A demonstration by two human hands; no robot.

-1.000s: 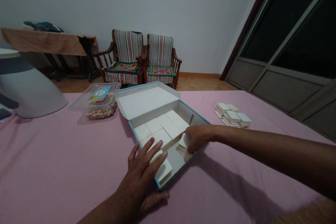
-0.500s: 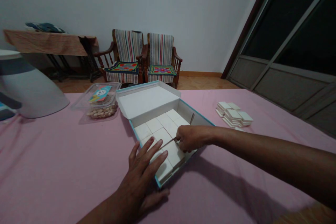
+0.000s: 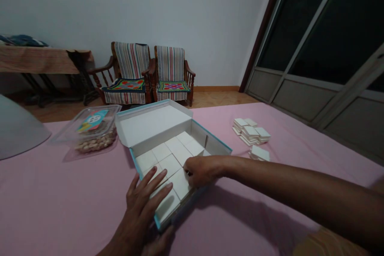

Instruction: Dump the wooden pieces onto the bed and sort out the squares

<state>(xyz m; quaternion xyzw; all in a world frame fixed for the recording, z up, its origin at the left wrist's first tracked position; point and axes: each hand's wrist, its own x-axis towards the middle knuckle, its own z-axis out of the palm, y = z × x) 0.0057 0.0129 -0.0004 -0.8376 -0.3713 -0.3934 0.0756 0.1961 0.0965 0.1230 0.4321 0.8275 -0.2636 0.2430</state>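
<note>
An open shallow box (image 3: 153,126) with light-blue edges lies on the pink cloth, its white lid folded back. Square white tiles (image 3: 170,165) fill most of its floor in rows. My left hand (image 3: 139,206) rests over the near left corner, fingers spread across the tiles and thumb outside the box wall. Inside the box, my right hand (image 3: 201,171) is closed, its fingertips down at a seam between tiles. Whatever those fingers pinch is hidden. A thin brown upright strip (image 3: 206,141) shows by the right inner wall.
Stacked white tiles (image 3: 251,131) stand right of the box, with a smaller stack (image 3: 259,153) nearer my right forearm. Left of the box sits a clear plastic container (image 3: 97,142) of nuts. A pale rounded object (image 3: 18,132) stands at the far left. Two chairs (image 3: 132,64) are beyond.
The view has turned rightward, so everything appears further left. The thin strip seen between my hands no longer shows there. My right hand stays closed over the tiles.
</note>
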